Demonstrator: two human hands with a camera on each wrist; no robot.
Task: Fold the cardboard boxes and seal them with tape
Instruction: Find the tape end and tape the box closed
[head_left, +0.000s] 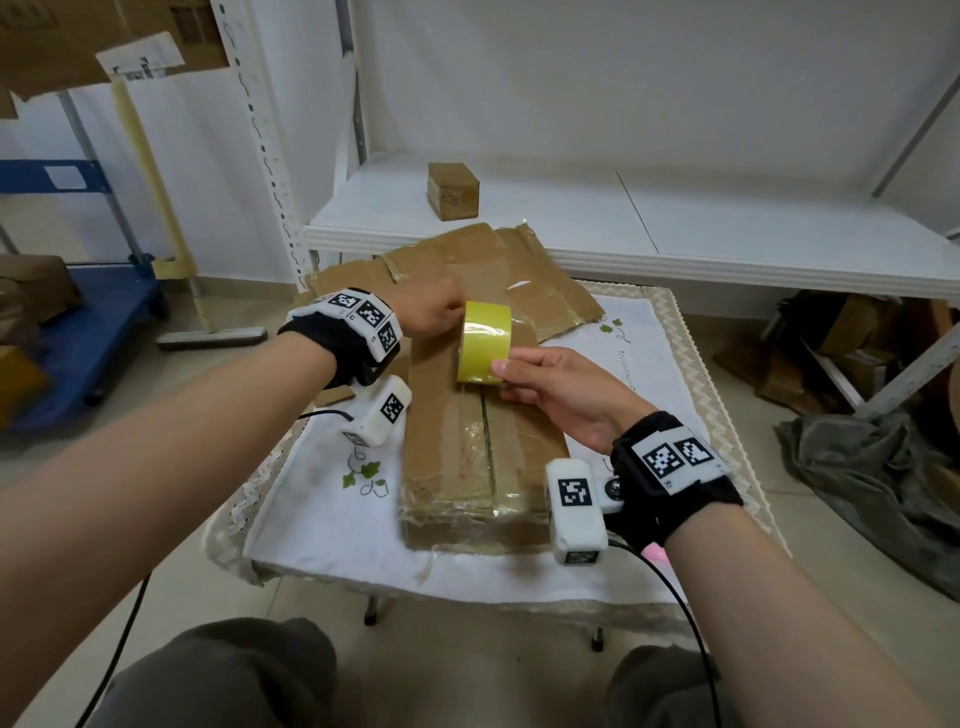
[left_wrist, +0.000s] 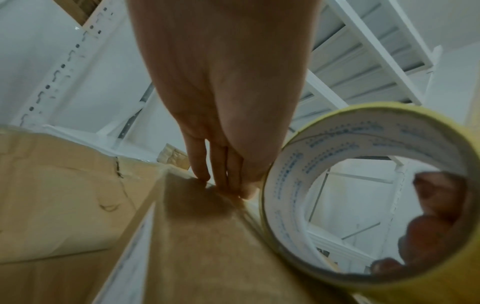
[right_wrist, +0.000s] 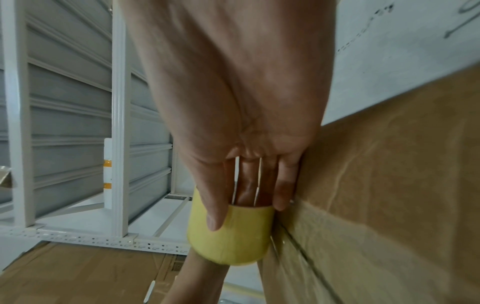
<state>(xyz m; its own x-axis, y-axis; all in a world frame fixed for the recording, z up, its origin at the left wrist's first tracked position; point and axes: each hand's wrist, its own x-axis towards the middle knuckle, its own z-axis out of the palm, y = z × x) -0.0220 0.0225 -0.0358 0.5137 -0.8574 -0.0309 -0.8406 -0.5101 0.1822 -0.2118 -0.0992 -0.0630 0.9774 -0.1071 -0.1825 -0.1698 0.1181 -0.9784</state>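
The right hand (head_left: 558, 395) grips the tape roll (head_left: 484, 343), fingers through its core, while the left hand (head_left: 426, 309) presses straight fingers on the box (head_left: 447, 441), seemingly anchoring the tape end.

Storeroom: metal shelving (head_left: 675, 228), stacked cartons (head_left: 78, 41)

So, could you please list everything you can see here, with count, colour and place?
Cardboard box: one, brown, folded, on the small table, centre seam showing.
Tape roll: one, yellow, upright on the box top.
Flattened cardboard: brown, behind the box; count unclear.
Small box: one, brown, on the white shelf.
Tablecloth: one, white, leaf print.
Trolley: one, blue, far left.
Left hand: straight fingers pressing the box's far edge.
Right hand: holding the tape roll.
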